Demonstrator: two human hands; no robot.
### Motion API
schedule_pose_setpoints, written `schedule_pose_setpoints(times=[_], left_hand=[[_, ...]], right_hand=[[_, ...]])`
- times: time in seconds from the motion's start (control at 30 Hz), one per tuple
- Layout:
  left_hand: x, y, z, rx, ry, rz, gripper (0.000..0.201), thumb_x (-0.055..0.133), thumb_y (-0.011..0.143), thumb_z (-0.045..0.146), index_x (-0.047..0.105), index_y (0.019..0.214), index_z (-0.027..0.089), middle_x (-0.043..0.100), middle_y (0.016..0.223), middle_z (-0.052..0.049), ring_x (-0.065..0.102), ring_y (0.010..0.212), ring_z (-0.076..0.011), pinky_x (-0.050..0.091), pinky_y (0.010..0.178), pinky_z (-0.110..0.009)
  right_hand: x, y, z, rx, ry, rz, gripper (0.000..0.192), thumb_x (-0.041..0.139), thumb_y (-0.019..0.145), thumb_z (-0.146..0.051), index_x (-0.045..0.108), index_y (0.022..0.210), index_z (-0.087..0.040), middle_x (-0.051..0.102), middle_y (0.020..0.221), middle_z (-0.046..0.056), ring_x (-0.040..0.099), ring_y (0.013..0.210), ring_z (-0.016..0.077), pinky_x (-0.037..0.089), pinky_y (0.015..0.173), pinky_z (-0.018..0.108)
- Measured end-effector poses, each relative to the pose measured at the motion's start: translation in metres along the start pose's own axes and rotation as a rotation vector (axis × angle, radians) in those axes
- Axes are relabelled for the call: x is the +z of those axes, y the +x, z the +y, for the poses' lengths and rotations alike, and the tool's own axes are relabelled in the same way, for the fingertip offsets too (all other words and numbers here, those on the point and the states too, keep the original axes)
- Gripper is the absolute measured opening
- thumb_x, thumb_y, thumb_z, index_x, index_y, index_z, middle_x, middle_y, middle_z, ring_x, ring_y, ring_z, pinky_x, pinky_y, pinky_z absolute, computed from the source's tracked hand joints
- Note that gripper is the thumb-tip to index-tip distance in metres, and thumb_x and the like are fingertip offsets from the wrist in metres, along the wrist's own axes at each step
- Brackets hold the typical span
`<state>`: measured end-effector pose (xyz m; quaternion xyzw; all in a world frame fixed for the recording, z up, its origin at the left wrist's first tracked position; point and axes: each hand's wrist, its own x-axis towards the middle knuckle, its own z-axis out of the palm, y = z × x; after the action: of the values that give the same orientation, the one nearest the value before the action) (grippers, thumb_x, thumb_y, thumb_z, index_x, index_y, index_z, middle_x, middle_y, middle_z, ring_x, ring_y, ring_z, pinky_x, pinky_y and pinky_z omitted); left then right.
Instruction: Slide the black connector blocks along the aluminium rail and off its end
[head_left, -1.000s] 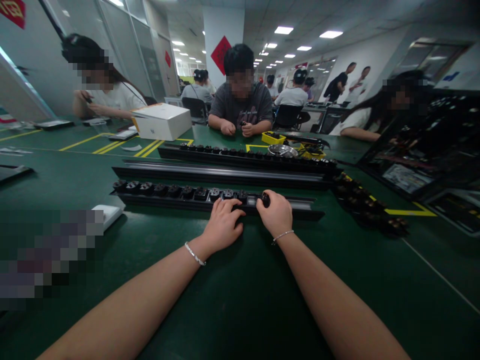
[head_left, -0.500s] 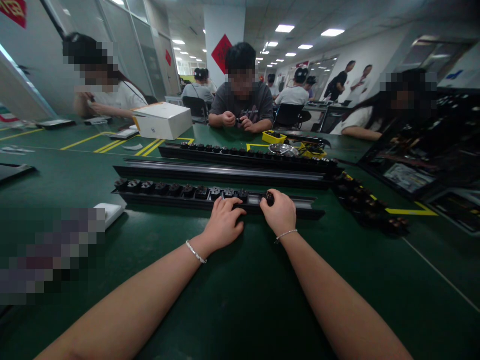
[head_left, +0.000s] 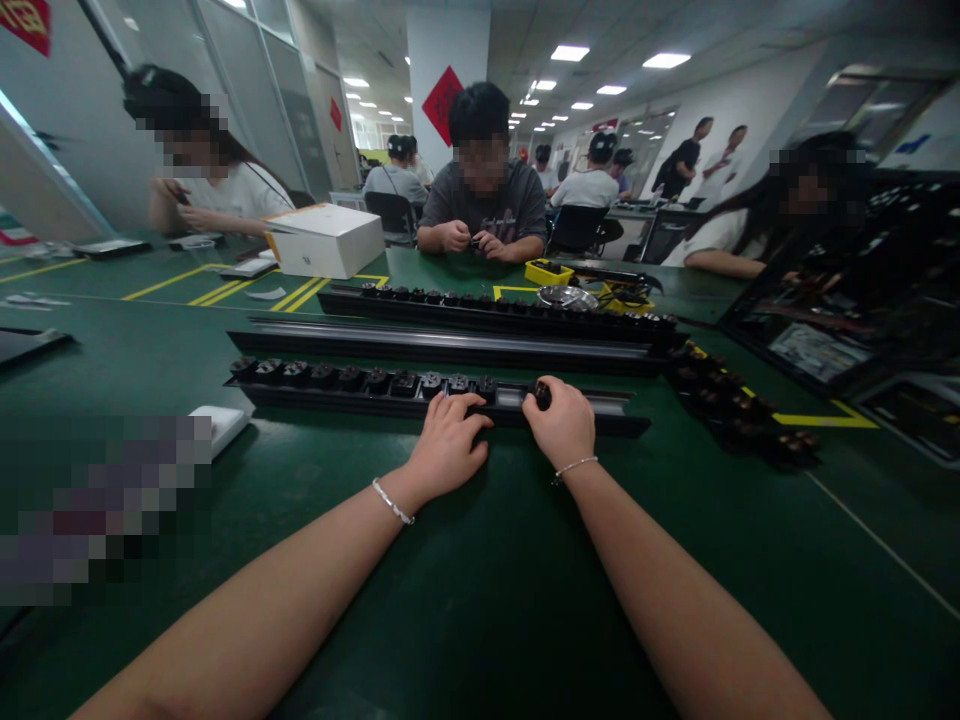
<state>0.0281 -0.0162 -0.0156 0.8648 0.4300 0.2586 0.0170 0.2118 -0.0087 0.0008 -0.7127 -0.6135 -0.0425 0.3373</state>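
- left hand (head_left: 448,447) rests spread-fingered on the black rail (head_left: 360,392), steadying it
- right hand (head_left: 561,425) pinches a socket module (head_left: 541,394), seating it; next, press squarely

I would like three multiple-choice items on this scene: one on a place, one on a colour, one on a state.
1. Where does the white box stand?
A. far left of the table
B. beside the right hand
C. on the near rail

2. What colour is the table?
A. grey
B. green
C. brown

3. What does the right hand do?
A. lies flat on the table
B. grips a small black part at the near rail
C. holds a wire

Key: 1 A, it stands beyond the rails; 2 B, green surface; 3 B, fingers close on it while the left hand rests on the rail.
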Motion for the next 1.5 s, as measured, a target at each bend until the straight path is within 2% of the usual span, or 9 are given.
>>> schedule_pose_setpoints(times=[0.23, 0.53, 1.1, 1.5], left_hand=[[0.0, 0.0, 0.0, 0.0, -0.001, 0.001, 0.026, 0.056, 0.078, 0.024, 0.064, 0.102, 0.024, 0.052, 0.127, -0.007, 0.042, 0.124, -0.0254, 0.018, 0.113, -0.054], [0.0, -0.001, 0.0, 0.003, -0.003, 0.003, 0.026, 0.055, 0.078, 0.024, 0.064, 0.102, 0.024, 0.052, 0.127, -0.007, 0.042, 0.124, -0.0253, 0.017, 0.113, -0.054], [-0.001, -0.001, 0.0, 0.002, -0.017, 0.008, 0.026, 0.056, 0.077, 0.023, 0.065, 0.101, 0.024, 0.053, 0.126, -0.007, 0.043, 0.123, -0.0263, 0.019, 0.112, -0.054], [0.0, 0.0, -0.001, 0.0, -0.004, -0.003, 0.027, 0.056, 0.078, 0.024, 0.064, 0.103, 0.025, 0.052, 0.127, -0.007, 0.042, 0.124, -0.0257, 0.018, 0.113, -0.054]], right_hand=[[0.0, 0.001, 0.001, 0.007, -0.012, -0.006, 0.029, 0.049, 0.079, -0.032, 0.063, 0.1, -0.017, 0.066, 0.098, 0.009, 0.055, 0.095, 0.0238, 0.038, 0.086, 0.035], [-0.002, 0.001, 0.009, 0.023, -0.005, 0.034, 0.029, 0.049, 0.077, -0.032, 0.063, 0.098, -0.018, 0.066, 0.098, 0.009, 0.055, 0.097, 0.0247, 0.034, 0.092, 0.041], [-0.003, 0.004, 0.011, 0.016, -0.043, 0.035, 0.029, 0.049, 0.075, -0.034, 0.065, 0.091, -0.016, 0.066, 0.091, 0.009, 0.056, 0.092, 0.024, 0.039, 0.087, 0.038], [-0.001, 0.005, 0.016, 0.039, -0.037, 0.04, 0.032, 0.049, 0.074, -0.034, 0.066, 0.094, -0.016, 0.066, 0.094, 0.01, 0.055, 0.097, 0.0257, 0.039, 0.089, 0.038]])
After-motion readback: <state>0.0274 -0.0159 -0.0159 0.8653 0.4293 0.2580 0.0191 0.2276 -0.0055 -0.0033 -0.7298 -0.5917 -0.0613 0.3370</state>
